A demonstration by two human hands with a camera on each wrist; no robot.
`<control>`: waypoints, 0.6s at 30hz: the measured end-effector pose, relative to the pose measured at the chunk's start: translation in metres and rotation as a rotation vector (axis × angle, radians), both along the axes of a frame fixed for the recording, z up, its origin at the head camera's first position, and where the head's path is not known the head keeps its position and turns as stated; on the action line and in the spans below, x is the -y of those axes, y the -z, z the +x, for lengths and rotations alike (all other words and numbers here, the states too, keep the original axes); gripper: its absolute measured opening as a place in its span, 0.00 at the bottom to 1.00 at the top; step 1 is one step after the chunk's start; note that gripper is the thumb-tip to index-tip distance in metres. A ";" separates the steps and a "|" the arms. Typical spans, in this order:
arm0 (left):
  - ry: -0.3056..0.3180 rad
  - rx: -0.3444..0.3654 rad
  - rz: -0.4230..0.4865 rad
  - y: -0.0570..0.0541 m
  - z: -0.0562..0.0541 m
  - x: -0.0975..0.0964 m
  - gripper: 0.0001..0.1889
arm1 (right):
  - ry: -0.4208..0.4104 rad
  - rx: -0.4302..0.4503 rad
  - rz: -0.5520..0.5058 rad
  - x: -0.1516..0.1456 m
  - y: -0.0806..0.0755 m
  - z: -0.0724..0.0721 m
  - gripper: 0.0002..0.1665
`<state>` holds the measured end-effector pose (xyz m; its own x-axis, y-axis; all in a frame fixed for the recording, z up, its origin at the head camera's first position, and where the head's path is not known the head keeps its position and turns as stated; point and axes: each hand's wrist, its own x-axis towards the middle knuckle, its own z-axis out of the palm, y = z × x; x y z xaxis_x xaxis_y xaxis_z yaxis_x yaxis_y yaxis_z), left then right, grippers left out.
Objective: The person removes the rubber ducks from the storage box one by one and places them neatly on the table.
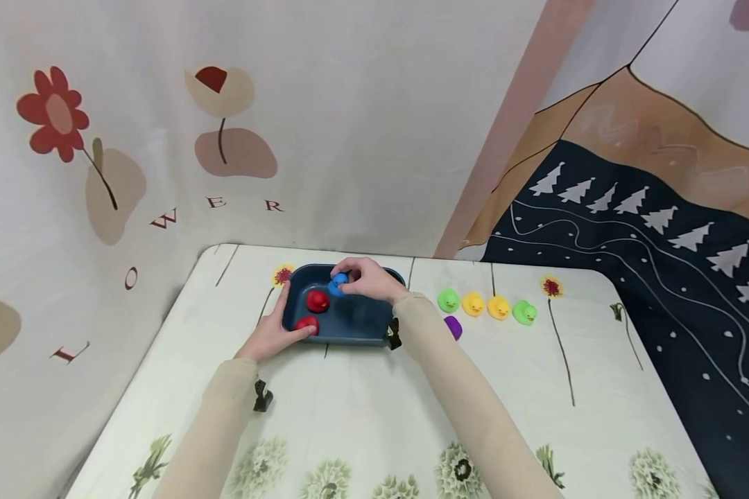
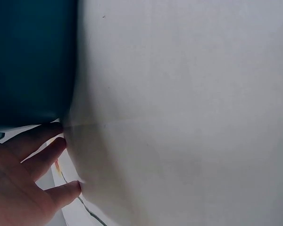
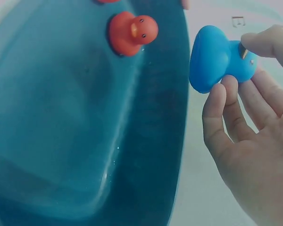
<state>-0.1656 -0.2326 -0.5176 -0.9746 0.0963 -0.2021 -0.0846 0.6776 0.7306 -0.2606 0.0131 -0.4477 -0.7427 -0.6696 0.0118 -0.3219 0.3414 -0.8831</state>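
In the head view, a blue rubber duck [image 1: 338, 285] is pinched between the thumb and fingers of my right hand [image 1: 371, 278] over the far side of a dark blue tray [image 1: 358, 340]. The right wrist view shows the blue duck [image 3: 212, 59] tipped, its base facing the tray wall. Red rubber ducks [image 1: 317, 301] sit at the tray's left side. My left hand [image 1: 273, 334] spans the near left corner of the tray, fingers straight along the outside and thumb over the near rim. In the left wrist view, these fingers [image 2: 40, 139] are spread beside the tray wall.
Right of the tray stand green ducks [image 1: 449, 300] and yellow ducks [image 1: 472, 304] in a row. A purple object [image 1: 453, 327] lies near them, partly hidden by the right sleeve. A flower-print cloth covers the table [image 1: 362, 416], and a printed curtain [image 1: 362, 125] hangs behind it.
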 end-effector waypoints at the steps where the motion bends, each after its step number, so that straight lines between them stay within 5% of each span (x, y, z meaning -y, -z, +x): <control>1: 0.000 -0.002 0.000 0.000 0.000 0.000 0.60 | -0.001 -0.002 0.000 -0.001 -0.001 0.001 0.17; 18: 0.020 -0.021 0.009 -0.004 0.003 0.001 0.60 | 0.051 0.076 -0.099 -0.031 0.004 0.028 0.16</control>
